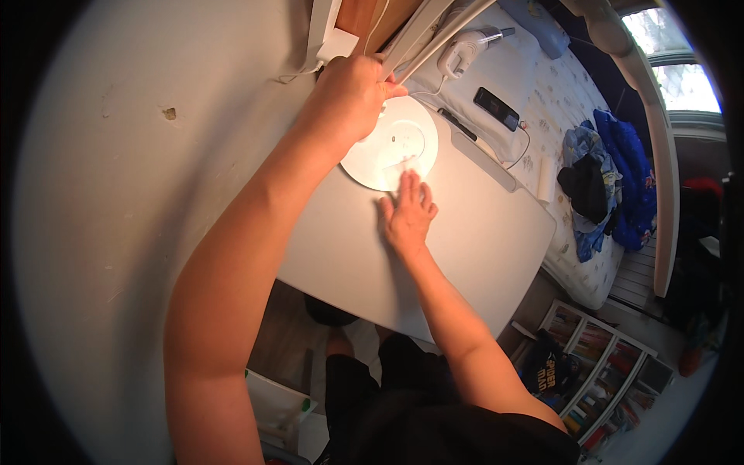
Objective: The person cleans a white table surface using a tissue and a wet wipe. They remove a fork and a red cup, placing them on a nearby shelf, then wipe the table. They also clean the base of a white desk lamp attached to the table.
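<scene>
A round white base (363, 160), apparently a lamp's, lies on the far part of a pale tabletop (465, 226) under bright warm light. My left hand (360, 96) reaches across to its far left side. Its fingers are closed around a slim white pole (444, 43) that runs up to the top right; the grip itself is partly hidden. My right hand (410, 215) is at the near edge of the base. Its fingertips press a thin white wipe or tissue (401, 170) against the surface, slightly blurred.
A wall (145, 174) closes off the left side. White adapter (338, 45) with cable is beyond my left hand. The bed (540, 110) holds a handheld vacuum (468, 52), a charging phone (496, 108) and bunched clothes (584, 186). A bookshelf (607, 366) stands lower right.
</scene>
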A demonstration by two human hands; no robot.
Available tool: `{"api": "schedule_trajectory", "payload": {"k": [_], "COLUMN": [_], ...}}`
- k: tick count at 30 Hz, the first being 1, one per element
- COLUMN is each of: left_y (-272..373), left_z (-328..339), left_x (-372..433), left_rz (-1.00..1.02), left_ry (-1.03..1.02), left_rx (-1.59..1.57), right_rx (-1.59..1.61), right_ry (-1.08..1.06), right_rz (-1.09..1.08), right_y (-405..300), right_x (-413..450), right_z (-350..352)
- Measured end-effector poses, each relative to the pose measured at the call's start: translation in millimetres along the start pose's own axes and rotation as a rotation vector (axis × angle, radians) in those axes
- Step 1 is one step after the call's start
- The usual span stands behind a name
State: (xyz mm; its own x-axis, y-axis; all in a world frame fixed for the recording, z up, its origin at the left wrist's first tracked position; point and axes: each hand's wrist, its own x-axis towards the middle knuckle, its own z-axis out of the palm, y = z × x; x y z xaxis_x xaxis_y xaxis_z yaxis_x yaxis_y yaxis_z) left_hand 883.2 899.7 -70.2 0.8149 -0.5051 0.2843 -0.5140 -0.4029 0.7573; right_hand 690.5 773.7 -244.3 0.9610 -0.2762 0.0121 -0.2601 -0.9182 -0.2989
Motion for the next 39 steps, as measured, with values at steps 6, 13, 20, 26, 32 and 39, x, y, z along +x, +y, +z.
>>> {"api": "schedule_trajectory", "payload": {"k": [6,13,20,26,32,39], "left_y": [-11,8,-3,8,4,19], "left_z": [6,6,-1,7,0,3], "left_x": [3,10,0,3,-1,5], "left_rz": [0.126,-0.161,0.049,-0.235,-0.058,-0.220], "left_ry": [0.020,-0.052,-0.024,0.019,0.005,-0.015], "left_rx": [0.026,0.001,0.121,-0.254,0.039,-0.109], "right_rx": [0.079,0.175,0.429,0.208,0.459,0.194], "right_ry": [-0.031,-0.012,-0.301,0.030,0.323,0.221], "right_rz": [-0.147,-0.089,-0.187,-0.437,-0.034,-0.412], "right_y": [-26,-17,19,36,60,66], "right_x": [-6,-5,19,20,45,47], "right_z": [8,0,-39,-13,-28,-13]}}
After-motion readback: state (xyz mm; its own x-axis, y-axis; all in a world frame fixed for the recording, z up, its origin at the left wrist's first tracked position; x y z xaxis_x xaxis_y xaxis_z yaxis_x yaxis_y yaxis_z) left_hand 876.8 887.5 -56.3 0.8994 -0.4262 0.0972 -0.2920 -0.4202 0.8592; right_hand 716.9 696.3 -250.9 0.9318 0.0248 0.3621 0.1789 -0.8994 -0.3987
